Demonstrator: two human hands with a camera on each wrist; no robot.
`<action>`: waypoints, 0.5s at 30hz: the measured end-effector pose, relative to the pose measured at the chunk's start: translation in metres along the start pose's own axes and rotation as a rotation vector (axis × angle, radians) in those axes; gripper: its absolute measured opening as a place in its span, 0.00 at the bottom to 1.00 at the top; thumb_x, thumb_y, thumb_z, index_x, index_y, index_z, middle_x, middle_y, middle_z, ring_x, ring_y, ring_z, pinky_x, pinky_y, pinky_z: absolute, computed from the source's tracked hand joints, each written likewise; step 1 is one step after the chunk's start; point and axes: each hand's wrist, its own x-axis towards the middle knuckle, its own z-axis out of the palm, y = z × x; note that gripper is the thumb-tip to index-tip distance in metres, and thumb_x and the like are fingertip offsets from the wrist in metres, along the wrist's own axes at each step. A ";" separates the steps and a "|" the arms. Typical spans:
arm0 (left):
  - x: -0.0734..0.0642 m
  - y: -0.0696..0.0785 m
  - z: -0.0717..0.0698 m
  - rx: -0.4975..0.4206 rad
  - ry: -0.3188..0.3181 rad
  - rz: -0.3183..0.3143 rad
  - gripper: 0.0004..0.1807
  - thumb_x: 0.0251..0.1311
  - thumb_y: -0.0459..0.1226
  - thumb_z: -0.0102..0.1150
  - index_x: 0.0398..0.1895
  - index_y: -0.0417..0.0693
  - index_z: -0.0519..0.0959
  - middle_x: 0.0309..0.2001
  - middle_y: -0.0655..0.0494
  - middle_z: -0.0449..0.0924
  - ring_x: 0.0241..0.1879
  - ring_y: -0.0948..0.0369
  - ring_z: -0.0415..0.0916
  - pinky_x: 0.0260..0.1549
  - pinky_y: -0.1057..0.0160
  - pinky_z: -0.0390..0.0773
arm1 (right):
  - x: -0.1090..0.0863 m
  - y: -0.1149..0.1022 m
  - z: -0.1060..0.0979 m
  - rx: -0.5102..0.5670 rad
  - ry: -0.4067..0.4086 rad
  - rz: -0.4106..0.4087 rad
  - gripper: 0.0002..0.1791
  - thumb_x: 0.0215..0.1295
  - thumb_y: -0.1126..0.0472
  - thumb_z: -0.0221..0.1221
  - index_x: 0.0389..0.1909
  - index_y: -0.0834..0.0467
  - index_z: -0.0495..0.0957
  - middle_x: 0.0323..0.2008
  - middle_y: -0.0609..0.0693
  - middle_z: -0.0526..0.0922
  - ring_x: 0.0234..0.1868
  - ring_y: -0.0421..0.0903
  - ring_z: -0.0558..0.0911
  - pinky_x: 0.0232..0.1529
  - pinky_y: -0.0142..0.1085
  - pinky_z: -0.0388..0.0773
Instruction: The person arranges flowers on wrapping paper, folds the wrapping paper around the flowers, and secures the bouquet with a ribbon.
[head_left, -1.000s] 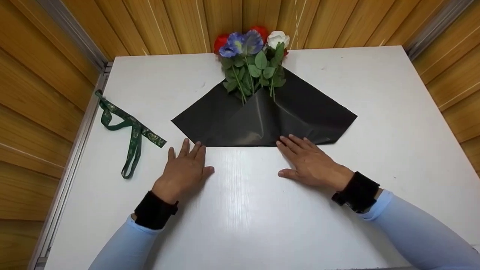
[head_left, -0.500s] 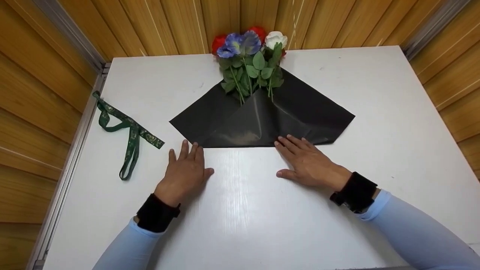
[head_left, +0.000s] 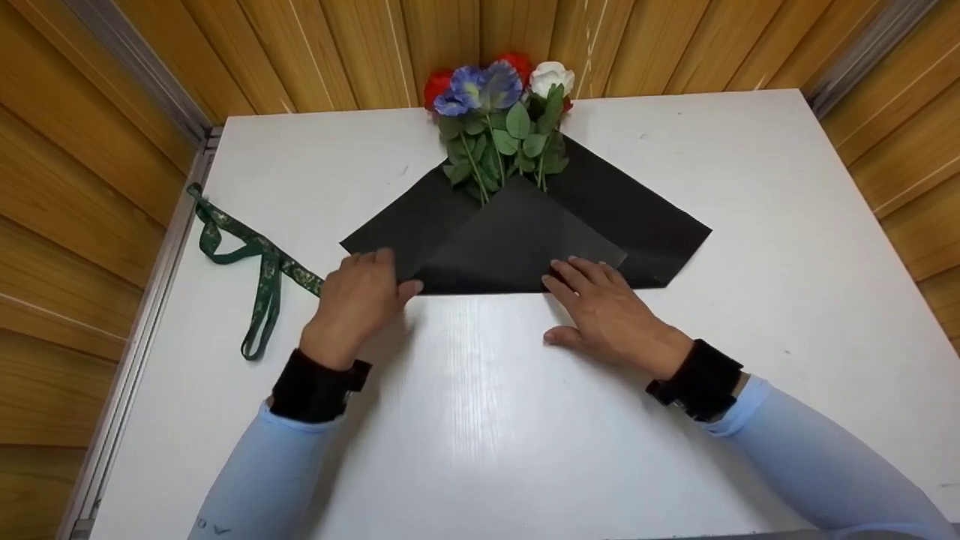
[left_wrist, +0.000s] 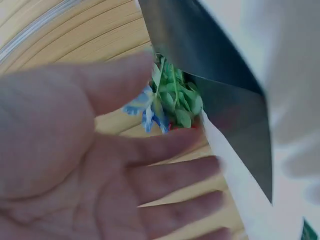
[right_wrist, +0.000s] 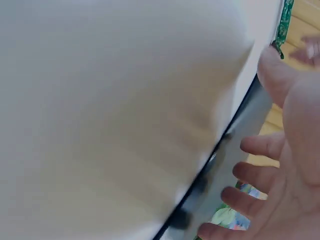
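Black wrapping paper (head_left: 517, 240), folded up along its near edge, lies on the white table with a pointed flap at its middle. Artificial flowers (head_left: 495, 135), red, blue and white with green leaves, stick out beyond the far side of the fold, their lower stems hidden under it. My left hand (head_left: 360, 296) is over the paper's lower left corner, thumb near the folded edge. In the left wrist view its fingers (left_wrist: 175, 177) are spread and grip nothing. My right hand (head_left: 611, 315) rests its fingertips on the flap's lower right part, thumb on the table side.
A dark green patterned ribbon (head_left: 262, 277) lies looped on the left of the white table (head_left: 480, 420), its near end just behind my left hand. Wood-look panels (head_left: 330, 52) stand along the back and sides, with a metal rail (head_left: 142, 337) at the left.
My left hand has moved forward over the paper's left corner. The right hand has shifted slightly left and forward. The middle flap, glossy and creased before, now shows as a flat matte triangle.
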 end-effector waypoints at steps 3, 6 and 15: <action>0.024 0.014 0.010 -0.023 0.075 0.037 0.42 0.66 0.59 0.65 0.64 0.30 0.72 0.61 0.30 0.76 0.62 0.34 0.73 0.54 0.38 0.78 | 0.017 -0.008 -0.002 -0.060 0.037 -0.030 0.44 0.72 0.34 0.57 0.77 0.59 0.64 0.77 0.61 0.62 0.78 0.63 0.59 0.74 0.61 0.58; 0.044 0.024 0.024 0.003 0.056 0.027 0.48 0.64 0.61 0.65 0.72 0.33 0.65 0.66 0.31 0.71 0.68 0.35 0.67 0.60 0.36 0.74 | 0.036 -0.015 -0.002 -0.083 0.030 -0.039 0.42 0.73 0.35 0.56 0.78 0.57 0.64 0.78 0.60 0.61 0.78 0.63 0.58 0.74 0.62 0.58; 0.072 0.015 0.036 -0.030 -0.106 -0.068 0.47 0.68 0.53 0.65 0.79 0.37 0.56 0.73 0.32 0.63 0.73 0.35 0.58 0.64 0.34 0.68 | 0.054 -0.015 0.005 -0.013 -0.090 0.030 0.42 0.76 0.33 0.51 0.82 0.51 0.57 0.82 0.57 0.52 0.81 0.64 0.49 0.74 0.68 0.50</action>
